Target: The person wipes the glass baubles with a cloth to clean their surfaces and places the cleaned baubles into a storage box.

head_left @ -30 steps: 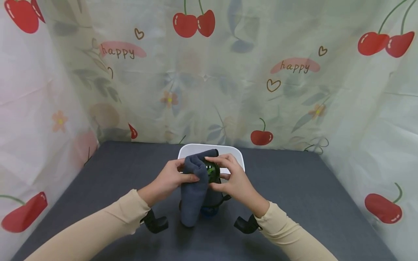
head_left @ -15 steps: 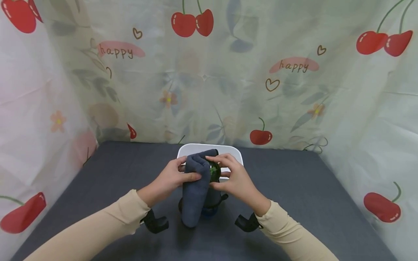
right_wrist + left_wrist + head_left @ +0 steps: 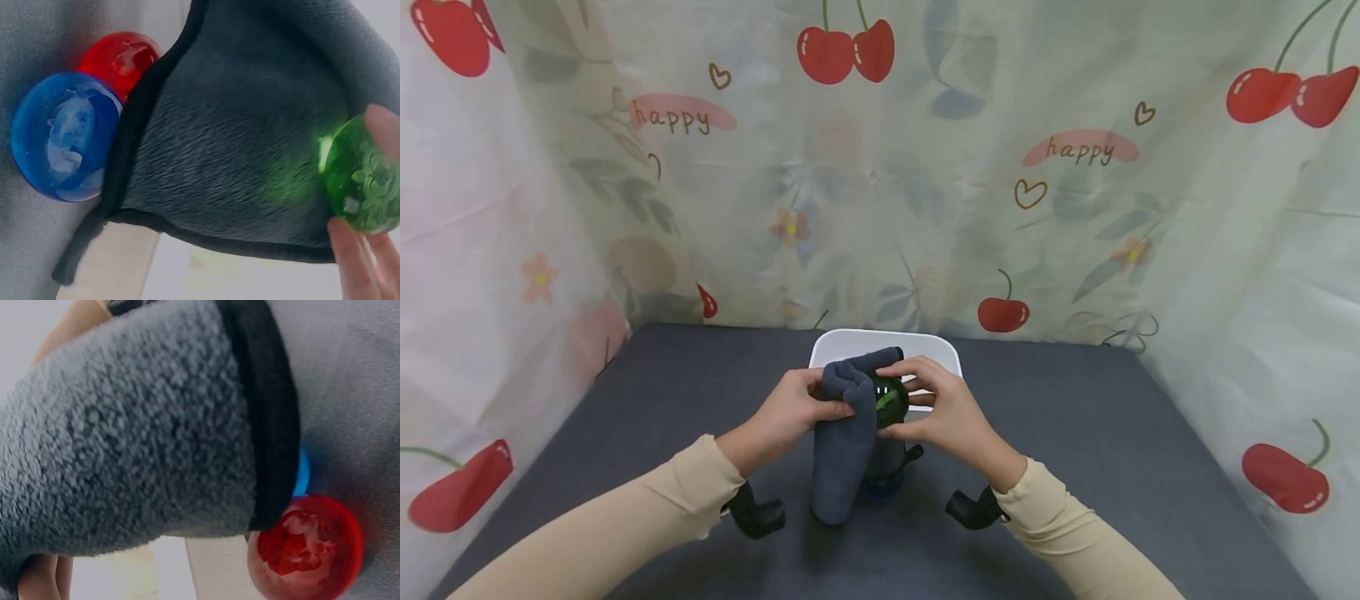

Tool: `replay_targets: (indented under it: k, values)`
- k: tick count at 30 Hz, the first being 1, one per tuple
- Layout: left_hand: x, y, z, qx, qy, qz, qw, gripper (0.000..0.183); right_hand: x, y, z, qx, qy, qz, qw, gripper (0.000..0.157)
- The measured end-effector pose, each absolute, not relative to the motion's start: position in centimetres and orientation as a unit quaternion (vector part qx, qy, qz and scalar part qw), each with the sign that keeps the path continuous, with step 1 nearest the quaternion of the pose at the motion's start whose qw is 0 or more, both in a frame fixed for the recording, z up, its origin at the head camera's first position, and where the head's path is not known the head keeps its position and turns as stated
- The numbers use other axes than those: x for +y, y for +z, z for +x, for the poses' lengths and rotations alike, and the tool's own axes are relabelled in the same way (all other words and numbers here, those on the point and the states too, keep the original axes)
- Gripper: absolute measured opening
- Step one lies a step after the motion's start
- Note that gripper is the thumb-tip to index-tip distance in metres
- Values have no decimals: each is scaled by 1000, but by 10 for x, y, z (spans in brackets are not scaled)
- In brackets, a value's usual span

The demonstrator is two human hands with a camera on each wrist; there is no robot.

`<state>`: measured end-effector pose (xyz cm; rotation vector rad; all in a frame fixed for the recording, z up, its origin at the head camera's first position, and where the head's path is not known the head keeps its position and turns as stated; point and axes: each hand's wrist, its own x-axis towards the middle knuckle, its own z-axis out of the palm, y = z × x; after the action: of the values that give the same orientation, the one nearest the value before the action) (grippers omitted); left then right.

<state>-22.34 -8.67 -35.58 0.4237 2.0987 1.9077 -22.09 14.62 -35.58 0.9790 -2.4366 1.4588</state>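
Note:
In the head view my left hand [image 3: 781, 414] grips a dark grey cloth [image 3: 841, 458] that hangs in folds over the table. My right hand [image 3: 942, 407] holds a clear green ball [image 3: 892, 402] between thumb and fingers, right beside the cloth. The right wrist view shows the green ball [image 3: 362, 178] with a pale pattern on it, against the cloth's fleecy side [image 3: 231, 137]. Below, a blue ball [image 3: 65, 140] and a red ball [image 3: 117, 62] rest on the table, partly hidden by the cloth. The red ball [image 3: 306, 550] also shows in the left wrist view.
A white tray [image 3: 842, 337] stands behind the hands, its front part hidden by them and the cloth. The dark grey tabletop [image 3: 1060, 450] meets patterned curtains [image 3: 880, 208] at the back and both sides.
Both hands stay in nearly the same place. The right hand and green ball have shifted slightly right and down, and more of the ball shows beside the cloth.

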Motion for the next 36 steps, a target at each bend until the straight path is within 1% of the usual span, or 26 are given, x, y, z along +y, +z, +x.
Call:
replay_targets:
  k: [2, 4, 7, 9, 11, 17, 19, 21, 25, 27, 29, 33, 35, 36]
  values:
    - [-87, -355, -225, 715, 669, 141, 147, 32, 147, -356, -221, -803, 497, 323, 65, 64]
    - [-87, -354, -226, 717, 666, 137, 156, 38, 146, -355, -220, -806, 490, 322, 76, 64]
    - [-84, -351, -225, 739, 641, 142, 149, 48, 143, -355, -218, -822, 461, 318, 102, 61]
    - [-83, -351, -225, 751, 628, 148, 139, 51, 142, -356, -217, -830, 448, 314, 108, 60]
    - [-83, -351, -224, 751, 629, 151, 133, 48, 142, -356, -217, -828, 455, 311, 102, 60]
    - [-85, -350, -225, 700, 691, 122, 137, 29, 146, -358, -221, -768, 556, 314, 55, 66]
    - [-87, -348, -226, 686, 706, 112, 134, 27, 146, -358, -222, -751, 574, 321, 54, 67]
    - [-88, -348, -227, 681, 712, 112, 128, 28, 145, -357, -223, -761, 551, 332, 77, 67]
    - [-91, -349, -229, 688, 706, 118, 122, 32, 141, -353, -221, -815, 430, 355, 158, 67]
    - [-91, -351, -229, 694, 699, 120, 127, 36, 140, -352, -220, -827, 398, 358, 174, 67]
    - [-91, -352, -229, 698, 692, 125, 138, 42, 139, -353, -219, -823, 415, 355, 157, 67]
    - [-90, -352, -226, 698, 684, 129, 166, 57, 137, -359, -220, -790, 508, 328, 101, 64]
    - [-90, -351, -225, 701, 681, 131, 166, 57, 136, -361, -221, -777, 536, 319, 85, 65]
    - [-90, -350, -225, 704, 679, 133, 160, 55, 136, -361, -222, -779, 534, 317, 87, 65]
